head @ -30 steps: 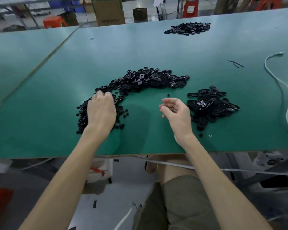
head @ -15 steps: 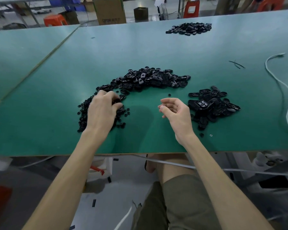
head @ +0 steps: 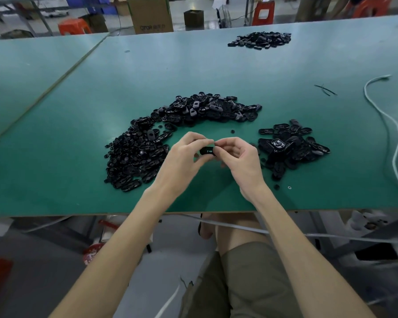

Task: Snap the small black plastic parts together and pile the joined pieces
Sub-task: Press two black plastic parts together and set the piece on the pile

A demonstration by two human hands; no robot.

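A curved heap of loose black plastic parts (head: 170,131) arcs across the green table (head: 67,175) from lower left to centre. To the right lies a smaller pile of black oval pieces (head: 292,145). My left hand (head: 184,157) and my right hand (head: 239,157) meet above the table between the two heaps. Both pinch one small black part (head: 207,151) between their fingertips; most of it is hidden by the fingers.
A third pile of black parts (head: 260,40) sits at the far right of the table. A white cable (head: 391,134) runs down the right side, with thin black strips (head: 325,89) near it. Tiny loose bits (head: 289,187) lie close to the front edge.
My left hand has left the loose heap and moved right, carrying a part. My right hand shifted slightly left to meet it, and both now pinch the part.
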